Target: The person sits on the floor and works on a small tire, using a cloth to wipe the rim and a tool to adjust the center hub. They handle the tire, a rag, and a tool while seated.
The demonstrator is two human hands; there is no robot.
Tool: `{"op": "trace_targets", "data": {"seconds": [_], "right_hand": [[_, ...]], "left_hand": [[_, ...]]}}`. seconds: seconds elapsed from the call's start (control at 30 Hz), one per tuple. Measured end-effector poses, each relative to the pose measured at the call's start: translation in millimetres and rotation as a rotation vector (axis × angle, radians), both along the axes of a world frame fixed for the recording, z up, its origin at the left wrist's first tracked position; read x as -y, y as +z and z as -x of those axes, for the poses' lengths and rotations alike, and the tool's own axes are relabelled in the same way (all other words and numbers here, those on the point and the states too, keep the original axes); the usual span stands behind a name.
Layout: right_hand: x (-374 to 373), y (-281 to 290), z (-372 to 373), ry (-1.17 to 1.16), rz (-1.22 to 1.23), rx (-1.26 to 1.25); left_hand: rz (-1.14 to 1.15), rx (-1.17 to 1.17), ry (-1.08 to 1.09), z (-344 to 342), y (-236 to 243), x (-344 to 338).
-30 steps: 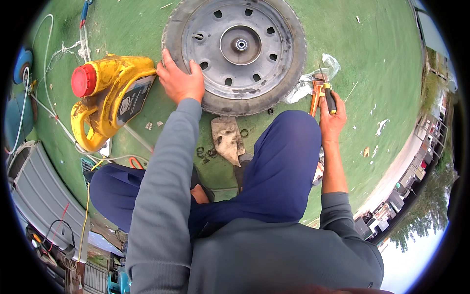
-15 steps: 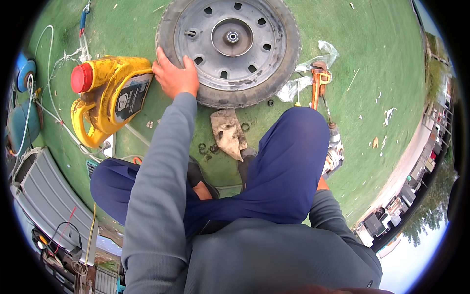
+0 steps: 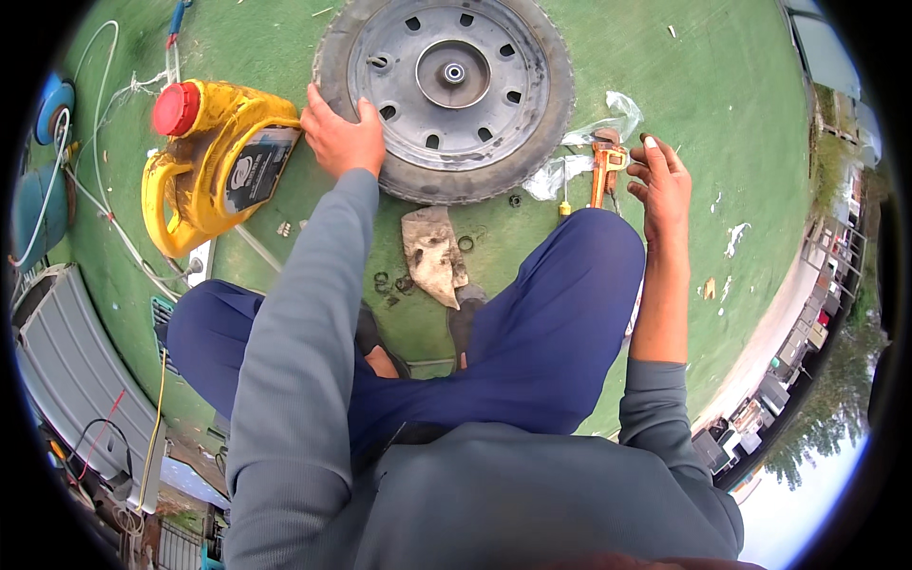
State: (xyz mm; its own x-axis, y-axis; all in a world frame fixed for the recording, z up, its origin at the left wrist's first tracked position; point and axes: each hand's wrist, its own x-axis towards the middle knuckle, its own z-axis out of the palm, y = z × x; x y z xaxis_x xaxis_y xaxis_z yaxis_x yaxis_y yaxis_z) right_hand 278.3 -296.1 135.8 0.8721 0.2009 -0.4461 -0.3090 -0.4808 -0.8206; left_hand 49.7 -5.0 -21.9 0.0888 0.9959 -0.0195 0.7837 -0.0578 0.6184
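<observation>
My left hand (image 3: 344,138) rests on the left edge of a tyred metal wheel (image 3: 442,104), fingers curved over the tyre, beside a dirty yellow jug (image 3: 195,190) with a red cap. My right hand (image 3: 663,185) is raised above the ground right of the wheel, its fingers loosely bent and apart, nothing clearly held. Just left of it lie an orange pipe wrench (image 3: 605,169), crumpled plastic (image 3: 543,180) and a screwdriver (image 3: 565,207) with a yellow handle. Below the wheel lie a stained cloth (image 3: 429,252) and several small dark rings (image 3: 465,243).
I sit on green flooring (image 3: 741,209), my knees bent. Hoses (image 3: 95,123), a blue reel (image 3: 52,114), a teal tank (image 3: 38,209) and a grey plastic box (image 3: 81,370) stand at the left. A row of assorted items (image 3: 793,347) lines the far right.
The screwdriver that my right hand held has been let go. That hand went down behind my knee and has come back up. My left hand stays on the tyre.
</observation>
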Motion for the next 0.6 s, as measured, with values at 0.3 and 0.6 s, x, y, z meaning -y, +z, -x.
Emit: {"op": "trace_targets", "data": {"seconds": [0.3,0.6], "right_hand": [[-91,8,48,0.713,0.443,0.372],[-94,3,45,0.718,0.417,0.319]], "left_hand": [[0.324,0.169,0.301,-8,7,-10],[0.877,0.878,0.103,-4,70,-36]]}}
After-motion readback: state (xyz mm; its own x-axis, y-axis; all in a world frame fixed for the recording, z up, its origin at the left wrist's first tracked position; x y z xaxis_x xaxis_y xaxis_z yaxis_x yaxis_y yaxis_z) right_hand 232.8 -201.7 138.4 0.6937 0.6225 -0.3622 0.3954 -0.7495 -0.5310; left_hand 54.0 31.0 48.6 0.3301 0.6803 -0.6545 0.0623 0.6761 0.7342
